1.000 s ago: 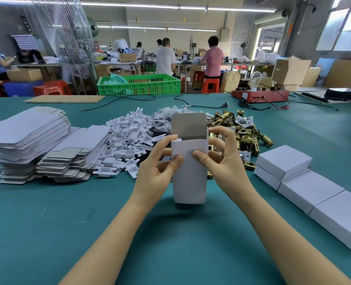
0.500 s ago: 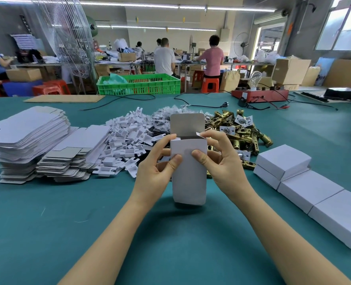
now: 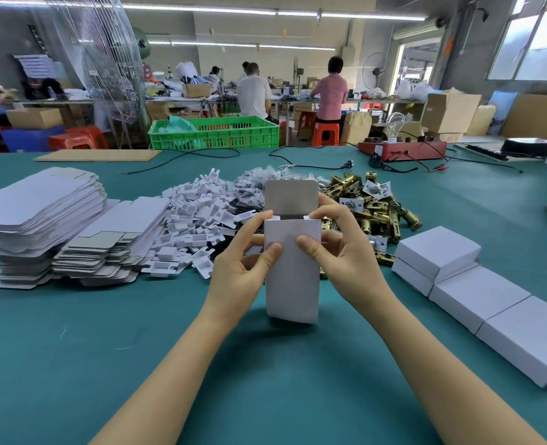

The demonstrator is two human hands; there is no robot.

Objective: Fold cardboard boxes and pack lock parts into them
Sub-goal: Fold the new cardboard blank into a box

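Above the middle of the green desk [image 3: 73,364], toward its near edge, both hands held a white cardboard box [image 3: 293,277] upright, its bottom end just over the desk surface. The left hand [image 3: 243,271] gripped the box's left side, thumb pressed on the front panel and forefinger curled over the left top corner. The right hand [image 3: 339,252] gripped the right side the same way, thumb on the front and forefinger bent onto the right top corner. The grey-lined top flap [image 3: 291,199] stood straight up, open, with two small side tabs turned inward under the forefingers.

Behind the box lay a heap of white plastic inserts [image 3: 195,226] and, to its right, a pile of brass lock parts [image 3: 371,203]. Stacks of flat box blanks [image 3: 41,220] sat toward the left edge. Closed white boxes [image 3: 477,293] lay in a row toward the right edge. A green crate [image 3: 214,131] stood beyond the far edge.
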